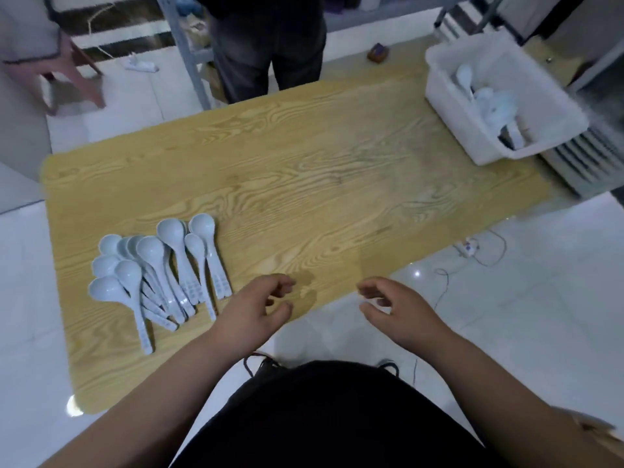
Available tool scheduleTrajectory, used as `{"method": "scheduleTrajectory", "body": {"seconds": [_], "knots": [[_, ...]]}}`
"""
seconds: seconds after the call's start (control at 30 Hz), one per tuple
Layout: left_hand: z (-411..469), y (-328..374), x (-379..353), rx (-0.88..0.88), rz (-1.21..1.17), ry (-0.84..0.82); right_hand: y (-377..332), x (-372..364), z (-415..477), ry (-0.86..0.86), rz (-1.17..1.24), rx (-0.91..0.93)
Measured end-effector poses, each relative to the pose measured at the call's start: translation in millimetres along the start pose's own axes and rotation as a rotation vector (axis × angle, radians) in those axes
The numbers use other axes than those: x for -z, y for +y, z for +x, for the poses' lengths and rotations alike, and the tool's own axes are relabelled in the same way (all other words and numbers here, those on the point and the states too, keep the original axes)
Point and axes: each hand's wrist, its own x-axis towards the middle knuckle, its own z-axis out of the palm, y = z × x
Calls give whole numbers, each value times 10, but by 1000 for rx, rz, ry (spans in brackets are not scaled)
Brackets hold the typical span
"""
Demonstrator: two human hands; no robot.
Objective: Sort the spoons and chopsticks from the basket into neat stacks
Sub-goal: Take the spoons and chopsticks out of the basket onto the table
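Observation:
Several pale blue plastic spoons (158, 278) lie in a loose overlapping pile on the near left of the wooden table (304, 170), bowls pointing away from me. A white plastic basket (445, 106) stands at the far right corner with more spoons (489, 103) inside; no chopsticks can be made out. My left hand (256, 309) hovers at the near table edge just right of the pile, fingers loosely curled, holding nothing. My right hand (395, 309) hangs past the table edge over the floor, fingers loosely curled and empty.
A person in dark trousers (266, 45) stands at the far side of the table. A stool (77, 76) stands at far left. A slatted appliance (587, 157) sits beside the basket. Cables and a power strip (469, 248) lie on the tiled floor to the right.

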Motion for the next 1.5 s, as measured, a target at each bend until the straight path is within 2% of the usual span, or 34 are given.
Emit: {"method": "scheduleTrajectory", "body": {"seconds": [0.27, 0.47, 0.73, 0.93, 1.07, 1.27, 1.5], "knots": [[458, 1250, -1213, -125, 110, -62, 1139, 957, -737, 95, 61, -9], [590, 1837, -2020, -135, 129, -152, 1748, 1615, -1003, 192, 118, -18], [902, 2128, -2465, -160, 126, -236, 2044, 2358, -820, 318, 187, -41], [1662, 2428, -2646, -183, 80, -305, 2190, 2825, -588, 361, 164, -88], [2235, 2739, -2734, -259, 102, -336, 2303, 3036, -472, 391, 147, -110], [2878, 3139, -2884, -271, 63, -261, 2554, 3365, -257, 302, 87, -116], [3283, 3391, -3168, -159, 65, -81, 2807, 4225, 439, 165, 7, 33]]}}
